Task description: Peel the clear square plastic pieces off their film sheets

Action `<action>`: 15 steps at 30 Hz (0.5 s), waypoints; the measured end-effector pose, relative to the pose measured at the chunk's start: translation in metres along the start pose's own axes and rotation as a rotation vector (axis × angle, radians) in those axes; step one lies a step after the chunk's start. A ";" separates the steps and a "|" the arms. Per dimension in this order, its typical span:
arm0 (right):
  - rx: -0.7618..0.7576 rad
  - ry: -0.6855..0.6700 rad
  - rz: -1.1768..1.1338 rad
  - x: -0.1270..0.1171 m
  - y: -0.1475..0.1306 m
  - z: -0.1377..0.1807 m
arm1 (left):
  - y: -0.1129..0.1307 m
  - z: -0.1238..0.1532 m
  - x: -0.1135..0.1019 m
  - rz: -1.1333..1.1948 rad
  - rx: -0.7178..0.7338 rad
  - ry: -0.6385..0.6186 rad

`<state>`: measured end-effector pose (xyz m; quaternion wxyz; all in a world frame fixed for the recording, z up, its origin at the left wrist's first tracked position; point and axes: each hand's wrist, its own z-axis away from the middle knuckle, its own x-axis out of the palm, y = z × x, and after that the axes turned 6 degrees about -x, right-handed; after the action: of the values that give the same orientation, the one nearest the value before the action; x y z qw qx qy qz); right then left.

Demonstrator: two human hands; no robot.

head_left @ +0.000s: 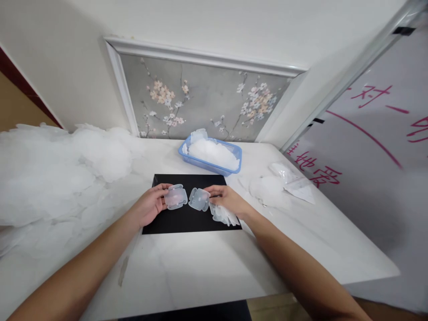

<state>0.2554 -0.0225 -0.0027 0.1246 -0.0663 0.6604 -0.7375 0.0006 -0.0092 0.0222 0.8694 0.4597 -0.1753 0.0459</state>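
My left hand (150, 206) grips a translucent white plastic piece (175, 196) over the black mat (187, 218). My right hand (226, 199) holds a second translucent plastic piece (199, 199) at its fingertips, close beside the first one. Under its palm the right hand also keeps a small stack of the same pieces (223, 215). The two pieces sit almost edge to edge above the mat's middle.
A blue basket (234, 154) filled with translucent pieces stands behind the mat. A big heap of the same pieces (56, 178) covers the table's left side. A smaller pile (269, 189) and a plastic bag (294, 180) lie at right. A whiteboard with red writing (374, 133) leans on the right.
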 end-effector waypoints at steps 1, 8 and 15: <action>-0.005 0.008 -0.003 0.000 0.001 0.000 | -0.001 0.000 0.000 0.000 -0.003 -0.007; -0.109 0.182 0.139 0.001 0.001 0.003 | -0.001 0.003 0.004 -0.008 -0.029 -0.051; -0.444 0.138 0.643 0.022 -0.004 0.014 | -0.005 0.006 0.006 0.010 -0.048 -0.087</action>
<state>0.2377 -0.0415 0.0017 0.2869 0.1683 0.7978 -0.5028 0.0060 -0.0176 0.0233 0.8716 0.4394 -0.2160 0.0259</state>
